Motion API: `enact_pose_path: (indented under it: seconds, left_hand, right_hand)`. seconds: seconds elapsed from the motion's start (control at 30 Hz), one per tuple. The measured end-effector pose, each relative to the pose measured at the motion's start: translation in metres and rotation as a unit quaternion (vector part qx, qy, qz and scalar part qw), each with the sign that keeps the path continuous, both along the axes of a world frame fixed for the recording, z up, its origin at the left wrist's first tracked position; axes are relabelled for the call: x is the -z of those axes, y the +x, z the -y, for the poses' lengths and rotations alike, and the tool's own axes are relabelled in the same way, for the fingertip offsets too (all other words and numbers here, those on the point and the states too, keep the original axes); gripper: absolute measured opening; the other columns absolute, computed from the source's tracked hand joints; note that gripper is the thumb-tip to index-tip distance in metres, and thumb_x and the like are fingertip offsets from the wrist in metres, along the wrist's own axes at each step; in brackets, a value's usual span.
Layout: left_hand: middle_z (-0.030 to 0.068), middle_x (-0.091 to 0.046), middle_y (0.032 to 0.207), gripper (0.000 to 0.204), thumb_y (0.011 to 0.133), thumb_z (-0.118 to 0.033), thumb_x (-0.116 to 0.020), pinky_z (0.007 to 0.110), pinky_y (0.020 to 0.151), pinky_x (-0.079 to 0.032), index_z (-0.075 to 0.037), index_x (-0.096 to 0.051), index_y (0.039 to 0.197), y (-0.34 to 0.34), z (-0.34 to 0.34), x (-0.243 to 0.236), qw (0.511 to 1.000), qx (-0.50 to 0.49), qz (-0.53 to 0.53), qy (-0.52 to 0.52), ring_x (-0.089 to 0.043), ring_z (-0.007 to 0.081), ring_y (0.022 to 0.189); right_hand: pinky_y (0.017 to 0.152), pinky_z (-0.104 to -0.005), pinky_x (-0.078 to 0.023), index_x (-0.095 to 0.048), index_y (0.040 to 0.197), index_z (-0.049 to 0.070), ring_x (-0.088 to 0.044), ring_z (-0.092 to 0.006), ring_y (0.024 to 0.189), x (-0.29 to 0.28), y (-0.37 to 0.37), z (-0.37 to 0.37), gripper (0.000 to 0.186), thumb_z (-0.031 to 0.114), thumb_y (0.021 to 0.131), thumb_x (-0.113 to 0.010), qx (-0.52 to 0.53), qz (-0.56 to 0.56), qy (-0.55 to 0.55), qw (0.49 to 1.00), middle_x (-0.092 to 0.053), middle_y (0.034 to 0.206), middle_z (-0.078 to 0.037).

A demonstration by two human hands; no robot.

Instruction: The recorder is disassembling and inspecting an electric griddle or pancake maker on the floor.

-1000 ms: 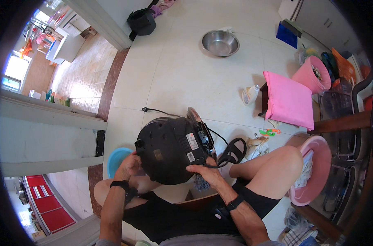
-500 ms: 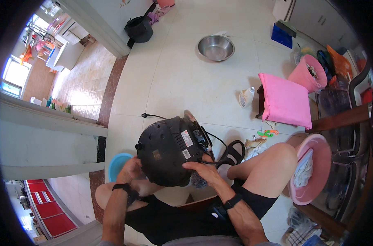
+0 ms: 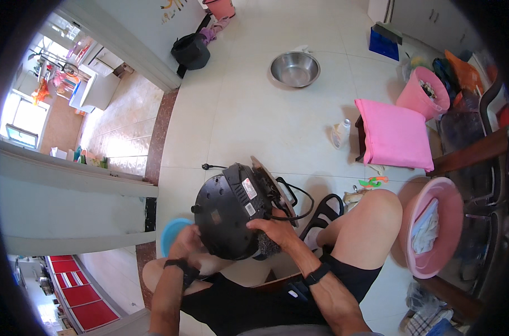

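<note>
A black round electric griddle [image 3: 223,215] with a cord is held tilted above my lap, its underside with pale labels facing me. My right hand [image 3: 277,231] grips it by the hinge side, thumb on the underside and fingers out of sight behind. At the left rim is my left hand [image 3: 187,243], blurred, its fingers partly hidden; what they do is unclear. A grey fuzzy scrubber [image 3: 268,246] shows below the griddle near my right hand. The power cord [image 3: 309,201] loops to the right, and its plug [image 3: 205,166] sticks out beyond the far left side.
A blue basin [image 3: 170,232] stands by my left knee, a pink tub [image 3: 454,246] with white cloth at my right. Farther out are a steel bowl [image 3: 295,70], a bottle [image 3: 340,134], a pink-covered stool [image 3: 394,134], and green-orange scissors [image 3: 372,182].
The griddle has turned, so its hinge side and lid stand out more to the right. My left hand has shifted slightly down along the rim. The whole view has moved a little.
</note>
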State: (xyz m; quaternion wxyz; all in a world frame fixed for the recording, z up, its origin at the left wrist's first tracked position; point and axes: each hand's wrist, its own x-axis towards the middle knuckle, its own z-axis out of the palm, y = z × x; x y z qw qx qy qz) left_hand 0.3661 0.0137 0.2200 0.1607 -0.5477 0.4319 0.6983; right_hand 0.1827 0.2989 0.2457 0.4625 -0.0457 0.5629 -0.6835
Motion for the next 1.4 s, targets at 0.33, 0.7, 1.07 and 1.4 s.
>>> enact_pose_path:
  seconds: [0.33, 0.7, 1.07, 1.4]
  left_hand:
    - [-0.004, -0.056, 0.078, 0.014, 0.063, -0.005, -0.053, 0.036, 0.069, -0.044, -0.01, -0.059, 0.074, -0.004, -0.008, -0.015, 0.992, -0.121, -0.027, 0.024, -0.049, 0.0159, 0.06]
    - [-0.0063, -0.054, 0.067, 0.014, 0.063, -0.001, -0.054, 0.025, 0.058, -0.042, -0.012, -0.057, 0.07, 0.004, -0.005, -0.019, 0.99, -0.137, -0.028, 0.011, -0.045, 0.0116, 0.054]
    - [-0.008, -0.052, 0.066, 0.014, 0.068, 0.0, -0.053, 0.024, 0.048, -0.032, -0.012, -0.06, 0.072, 0.011, 0.002, -0.005, 0.989, -0.141, -0.029, 0.015, -0.038, 0.0114, 0.048]
    - [-0.0021, -0.059, 0.077, 0.019, 0.07, -0.008, -0.05, 0.031, 0.063, -0.045, -0.01, -0.061, 0.085, 0.026, 0.022, 0.015, 0.999, -0.028, -0.029, 0.027, -0.055, 0.0183, 0.068]
  right_hand:
    - [0.09, -0.0338, -0.048, -0.07, 0.108, 0.002, -0.066, -0.0234, 0.099, 0.003, 0.002, 0.014, 0.048, 0.029, 0.069, -0.076, 0.005, 0.005, 0.011, 1.0, -0.073, 0.105, -0.012]
    - [0.091, -0.0344, -0.048, -0.068, 0.112, 0.0, -0.065, -0.0236, 0.099, 0.002, 0.004, 0.013, 0.049, 0.023, 0.07, -0.076, 0.005, -0.007, -0.013, 1.0, -0.072, 0.107, -0.012]
    - [0.092, -0.0352, -0.048, -0.067, 0.113, -0.001, -0.064, -0.0228, 0.101, 0.015, 0.012, 0.012, 0.049, 0.02, 0.069, -0.077, 0.004, -0.037, -0.02, 0.999, -0.071, 0.109, -0.012]
    - [0.088, -0.033, -0.049, -0.068, 0.11, 0.0, -0.064, -0.0199, 0.097, 0.015, 0.013, -0.002, 0.044, 0.016, 0.07, -0.078, -0.028, 0.012, -0.043, 0.999, -0.072, 0.105, -0.009]
